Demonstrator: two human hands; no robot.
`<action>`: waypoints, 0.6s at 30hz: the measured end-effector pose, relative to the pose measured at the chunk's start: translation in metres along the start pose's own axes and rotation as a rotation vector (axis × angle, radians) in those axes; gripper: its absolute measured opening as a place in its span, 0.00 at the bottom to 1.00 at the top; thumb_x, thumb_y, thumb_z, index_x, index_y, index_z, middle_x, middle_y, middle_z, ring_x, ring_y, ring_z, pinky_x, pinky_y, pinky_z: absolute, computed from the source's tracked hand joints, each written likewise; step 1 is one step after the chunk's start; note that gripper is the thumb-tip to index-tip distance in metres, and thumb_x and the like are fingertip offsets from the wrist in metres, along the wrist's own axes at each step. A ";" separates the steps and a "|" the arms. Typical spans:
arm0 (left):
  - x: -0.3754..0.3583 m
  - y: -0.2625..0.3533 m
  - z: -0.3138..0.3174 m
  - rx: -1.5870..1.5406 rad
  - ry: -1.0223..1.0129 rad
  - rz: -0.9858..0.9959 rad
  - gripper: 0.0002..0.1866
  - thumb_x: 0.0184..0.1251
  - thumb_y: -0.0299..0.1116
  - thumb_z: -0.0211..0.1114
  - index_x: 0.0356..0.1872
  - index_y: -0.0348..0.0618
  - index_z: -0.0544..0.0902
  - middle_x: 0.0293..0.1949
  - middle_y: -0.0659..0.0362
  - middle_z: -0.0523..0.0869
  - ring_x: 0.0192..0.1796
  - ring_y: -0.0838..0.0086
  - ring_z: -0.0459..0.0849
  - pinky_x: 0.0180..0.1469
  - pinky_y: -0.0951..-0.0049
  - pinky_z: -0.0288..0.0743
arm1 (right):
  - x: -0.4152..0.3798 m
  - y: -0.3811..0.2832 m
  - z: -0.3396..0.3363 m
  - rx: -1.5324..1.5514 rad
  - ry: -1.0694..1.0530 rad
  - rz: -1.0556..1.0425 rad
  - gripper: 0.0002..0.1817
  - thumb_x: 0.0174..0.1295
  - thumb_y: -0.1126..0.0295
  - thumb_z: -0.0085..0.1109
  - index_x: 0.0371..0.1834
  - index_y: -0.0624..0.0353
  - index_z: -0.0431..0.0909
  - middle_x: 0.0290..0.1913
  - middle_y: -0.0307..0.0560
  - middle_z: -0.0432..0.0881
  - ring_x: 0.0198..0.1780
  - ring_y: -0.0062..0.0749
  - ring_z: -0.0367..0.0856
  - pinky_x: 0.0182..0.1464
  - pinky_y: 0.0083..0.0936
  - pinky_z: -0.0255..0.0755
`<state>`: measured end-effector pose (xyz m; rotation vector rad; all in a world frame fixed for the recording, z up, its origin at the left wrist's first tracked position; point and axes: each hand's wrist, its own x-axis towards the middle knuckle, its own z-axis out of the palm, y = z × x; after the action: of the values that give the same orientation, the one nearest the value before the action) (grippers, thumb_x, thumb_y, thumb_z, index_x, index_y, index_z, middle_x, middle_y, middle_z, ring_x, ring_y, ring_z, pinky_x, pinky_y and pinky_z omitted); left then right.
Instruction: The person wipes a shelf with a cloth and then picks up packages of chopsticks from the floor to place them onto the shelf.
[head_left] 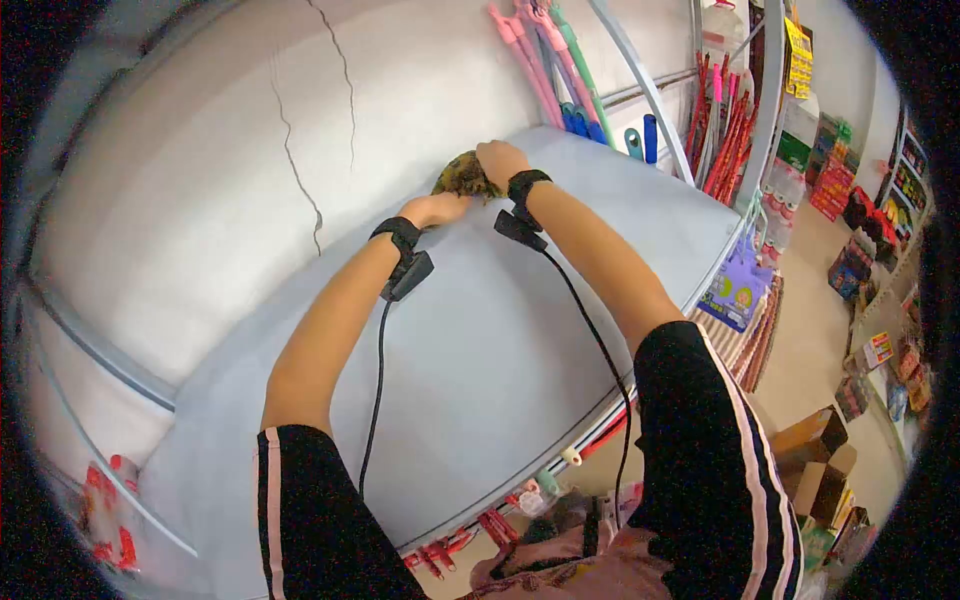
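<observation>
A crumpled, mottled yellow-green and dark cloth [462, 176] is bunched up near the back of a grey-blue shelf [470, 360], close to the wall. My right hand [503, 164] is closed on the cloth's right side. At its lower left edge, my left hand [436, 209] also grips the cloth, its fingertips partly hidden. Each wrist wears a black strap with a small black box, and a cable runs from each box back toward my body.
Pink, blue and green poles [545, 60] lean at the shelf's far end beside a slanted metal brace [645, 90]. Red-wrapped sticks [730, 140] stand beyond. A purple package [738, 285] hangs at the right edge. An open cardboard box [815, 450] is on the floor. The wall has cracks.
</observation>
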<state>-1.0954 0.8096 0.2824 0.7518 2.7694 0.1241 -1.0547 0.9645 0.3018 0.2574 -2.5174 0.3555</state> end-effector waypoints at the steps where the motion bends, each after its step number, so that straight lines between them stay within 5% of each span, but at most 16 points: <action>1: 0.005 0.003 -0.003 0.005 0.004 -0.001 0.28 0.68 0.47 0.34 0.53 0.33 0.70 0.54 0.42 0.73 0.55 0.52 0.73 0.57 0.59 0.64 | 0.006 0.007 0.005 -0.005 0.002 0.007 0.08 0.52 0.75 0.50 0.36 0.64 0.73 0.38 0.58 0.78 0.44 0.51 0.76 0.44 0.38 0.72; 3: 0.013 0.004 -0.011 0.123 0.001 0.275 0.27 0.69 0.47 0.33 0.56 0.37 0.69 0.56 0.43 0.72 0.58 0.52 0.70 0.59 0.59 0.61 | 0.018 0.019 0.007 -0.004 0.016 0.011 0.09 0.52 0.75 0.50 0.36 0.63 0.73 0.38 0.58 0.78 0.44 0.51 0.76 0.44 0.38 0.72; 7: -0.001 0.046 -0.029 0.028 -0.037 0.048 0.27 0.69 0.48 0.32 0.56 0.39 0.70 0.57 0.45 0.70 0.59 0.51 0.69 0.60 0.59 0.60 | 0.031 0.044 0.012 -0.047 -0.028 0.008 0.08 0.55 0.73 0.47 0.37 0.61 0.73 0.38 0.57 0.78 0.43 0.50 0.77 0.44 0.36 0.72; 10: 0.072 0.007 -0.013 0.152 -0.009 0.190 0.29 0.69 0.48 0.32 0.56 0.37 0.69 0.59 0.43 0.68 0.61 0.52 0.66 0.61 0.60 0.58 | 0.034 0.058 0.017 0.000 0.012 0.045 0.08 0.55 0.73 0.47 0.35 0.62 0.73 0.38 0.58 0.78 0.43 0.50 0.77 0.44 0.38 0.72; 13: 0.113 -0.008 -0.007 0.114 0.049 0.249 0.23 0.68 0.43 0.38 0.54 0.37 0.70 0.52 0.46 0.76 0.49 0.59 0.76 0.55 0.62 0.66 | 0.038 0.083 0.027 0.035 0.160 -0.018 0.07 0.55 0.73 0.48 0.34 0.62 0.74 0.38 0.57 0.78 0.42 0.50 0.78 0.42 0.38 0.73; 18: 0.087 0.065 -0.014 0.412 0.163 0.326 0.19 0.65 0.33 0.39 0.52 0.37 0.70 0.47 0.43 0.77 0.50 0.53 0.76 0.54 0.59 0.66 | 0.029 0.104 0.010 -0.206 0.162 0.005 0.06 0.53 0.73 0.49 0.31 0.60 0.76 0.33 0.56 0.80 0.36 0.49 0.80 0.37 0.38 0.75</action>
<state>-1.1395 0.9094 0.2854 1.3490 2.8322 -0.3492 -1.1101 1.0567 0.2900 0.1354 -2.3725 0.1114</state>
